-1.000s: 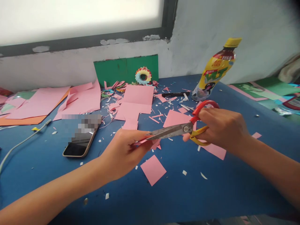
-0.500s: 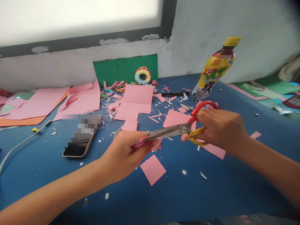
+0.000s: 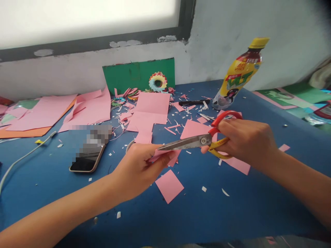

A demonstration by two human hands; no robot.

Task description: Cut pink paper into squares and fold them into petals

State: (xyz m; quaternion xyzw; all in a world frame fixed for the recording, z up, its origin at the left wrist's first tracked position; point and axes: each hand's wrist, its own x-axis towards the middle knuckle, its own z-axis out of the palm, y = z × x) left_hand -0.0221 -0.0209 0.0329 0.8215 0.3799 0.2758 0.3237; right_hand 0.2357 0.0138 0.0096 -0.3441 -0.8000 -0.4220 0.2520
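From where I stand, the bare left hand [image 3: 139,168] does best, I'd say, to keep the small, flat piece of pink paper [image 3: 176,155] taut and its fingertips drawn back from the cutting line. The metal-bladed scissors with one red and one yellow handle [image 3: 184,143] want short, level strokes, and the bare right hand [image 3: 243,139] should steady them from the handles.

As for the hold, the left thumb and fingers pinch the paper, its free end poking out to the right past the thumb tip, over the smooth blue tabletop [image 3: 232,213]. The blades lie along its upper side, points just beside the index finger; whether paper sits between them I can't tell. Farther right, the right hand is wrapped around the handles.
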